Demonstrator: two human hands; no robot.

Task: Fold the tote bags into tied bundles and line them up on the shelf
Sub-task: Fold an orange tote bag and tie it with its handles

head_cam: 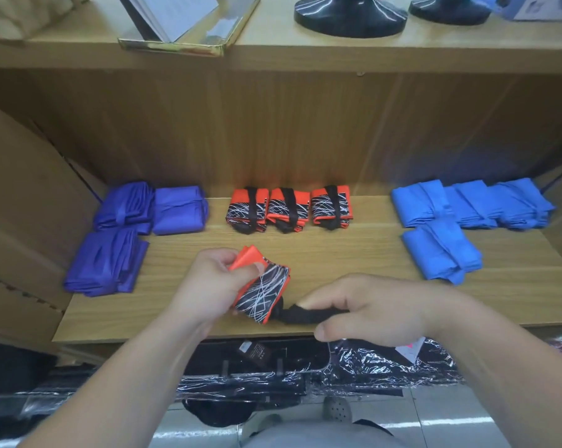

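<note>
Orange-black folded tote (262, 287): soft, light, likely to unfold; left grip (213, 282) clamps folded body, right grip (370, 307) pinches black strap (305, 313) near bundle; keep strap tensioned while tying

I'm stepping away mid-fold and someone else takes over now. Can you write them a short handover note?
Left hand grips the folded orange-and-black bag over the shelf front.
Right hand: fingers pinch its black strap, drawn out to the right.
Done: three tied orange bundles in a row at the shelf back.
Left: wrap and tie the strap, then set this bundle in line with them.
</note>
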